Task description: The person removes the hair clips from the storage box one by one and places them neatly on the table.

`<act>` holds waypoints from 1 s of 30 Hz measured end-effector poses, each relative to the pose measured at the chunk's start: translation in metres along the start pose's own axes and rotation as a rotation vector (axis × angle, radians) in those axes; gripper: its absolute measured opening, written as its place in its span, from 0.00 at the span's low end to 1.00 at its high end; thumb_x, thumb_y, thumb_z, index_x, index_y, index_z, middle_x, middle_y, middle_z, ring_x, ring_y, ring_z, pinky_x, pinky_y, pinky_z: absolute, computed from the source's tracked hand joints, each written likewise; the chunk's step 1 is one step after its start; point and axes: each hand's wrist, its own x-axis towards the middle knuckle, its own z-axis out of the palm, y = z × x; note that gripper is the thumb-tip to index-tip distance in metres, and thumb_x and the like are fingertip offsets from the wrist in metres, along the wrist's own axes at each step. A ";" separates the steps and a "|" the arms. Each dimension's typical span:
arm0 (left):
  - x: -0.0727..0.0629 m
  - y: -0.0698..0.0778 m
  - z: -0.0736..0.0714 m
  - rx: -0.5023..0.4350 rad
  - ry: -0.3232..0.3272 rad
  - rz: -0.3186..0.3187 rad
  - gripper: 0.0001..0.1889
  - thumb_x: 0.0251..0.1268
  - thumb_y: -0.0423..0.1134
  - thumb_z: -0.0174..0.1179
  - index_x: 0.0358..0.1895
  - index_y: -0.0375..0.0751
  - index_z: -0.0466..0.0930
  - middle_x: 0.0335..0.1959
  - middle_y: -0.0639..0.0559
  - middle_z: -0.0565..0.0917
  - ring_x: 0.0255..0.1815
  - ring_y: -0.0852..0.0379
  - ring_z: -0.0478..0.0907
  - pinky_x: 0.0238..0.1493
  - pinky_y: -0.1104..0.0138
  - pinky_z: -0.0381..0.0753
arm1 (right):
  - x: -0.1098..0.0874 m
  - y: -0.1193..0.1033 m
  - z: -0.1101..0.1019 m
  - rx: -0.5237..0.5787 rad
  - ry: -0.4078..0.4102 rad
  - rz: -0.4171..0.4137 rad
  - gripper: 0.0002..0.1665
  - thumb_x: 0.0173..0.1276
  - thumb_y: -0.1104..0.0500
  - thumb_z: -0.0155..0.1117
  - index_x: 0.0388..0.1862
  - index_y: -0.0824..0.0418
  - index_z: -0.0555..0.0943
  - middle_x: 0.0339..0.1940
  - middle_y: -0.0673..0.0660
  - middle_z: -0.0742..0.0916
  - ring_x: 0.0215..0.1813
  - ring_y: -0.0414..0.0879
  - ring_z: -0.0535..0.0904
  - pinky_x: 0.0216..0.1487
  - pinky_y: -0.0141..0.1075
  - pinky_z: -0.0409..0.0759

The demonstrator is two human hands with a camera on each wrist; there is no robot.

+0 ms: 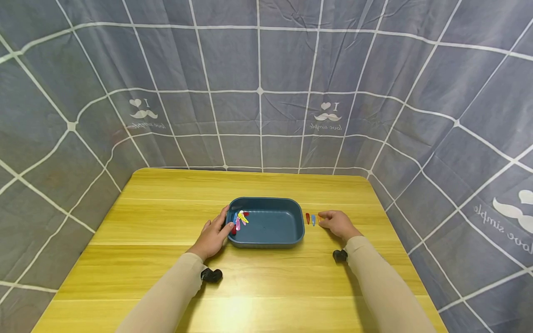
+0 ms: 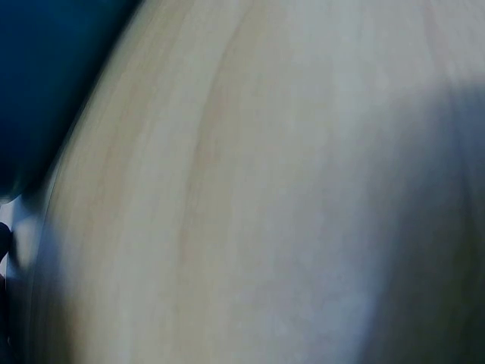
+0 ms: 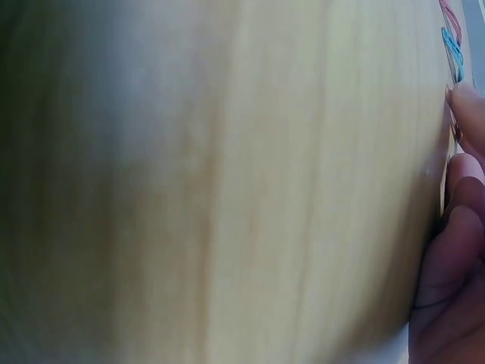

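Note:
A dark blue plastic basin (image 1: 270,231) stands on the table. My left hand (image 1: 212,237) holds its left rim, thumb over the edge and fingers along the outer wall. Several snap hair clips, yellow (image 1: 243,217), pink (image 1: 238,225), blue and red, lie in the basin's left end. Right of the basin, a red hair clip (image 1: 307,218) and a blue hair clip (image 1: 313,219) lie side by side. Beside them my right hand (image 1: 338,225) pinches an orange hair clip (image 1: 319,218), mostly covered by the fingers. The left wrist view shows little of the left hand.
The yellow wood-grain table (image 1: 266,286) has its back edge against a grey curtain (image 1: 233,115) with white lines, which also hangs along both sides. A black wrist device (image 1: 211,275) shows below the left hand, another (image 1: 339,255) below the right.

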 end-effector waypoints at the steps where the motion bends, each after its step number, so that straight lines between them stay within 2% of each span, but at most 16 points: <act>1: 0.000 0.000 0.000 -0.002 0.001 0.001 0.37 0.87 0.60 0.41 0.88 0.58 0.40 0.86 0.43 0.58 0.86 0.37 0.54 0.85 0.38 0.34 | 0.000 0.000 0.000 0.001 0.000 -0.001 0.25 0.75 0.58 0.69 0.68 0.63 0.83 0.50 0.60 0.88 0.50 0.51 0.81 0.60 0.51 0.79; 11: 0.000 0.000 0.000 -0.001 0.003 0.002 0.36 0.87 0.58 0.41 0.89 0.57 0.40 0.86 0.42 0.58 0.87 0.37 0.54 0.85 0.37 0.34 | 0.002 0.002 -0.001 -0.008 -0.005 0.001 0.26 0.76 0.56 0.69 0.69 0.63 0.82 0.53 0.62 0.89 0.54 0.53 0.82 0.63 0.54 0.79; 18: 0.000 0.001 0.000 -0.005 0.005 0.005 0.37 0.87 0.59 0.41 0.89 0.56 0.41 0.86 0.42 0.59 0.86 0.37 0.54 0.85 0.37 0.34 | 0.002 0.002 -0.001 -0.010 -0.011 0.002 0.26 0.76 0.56 0.68 0.69 0.63 0.82 0.51 0.61 0.88 0.52 0.53 0.81 0.62 0.53 0.79; 30: -0.001 0.001 -0.001 -0.008 0.001 0.003 0.37 0.87 0.60 0.41 0.89 0.55 0.41 0.86 0.42 0.57 0.86 0.36 0.54 0.85 0.37 0.33 | 0.001 0.003 0.000 0.006 -0.006 0.003 0.26 0.76 0.56 0.69 0.68 0.63 0.82 0.61 0.66 0.87 0.63 0.61 0.82 0.67 0.56 0.79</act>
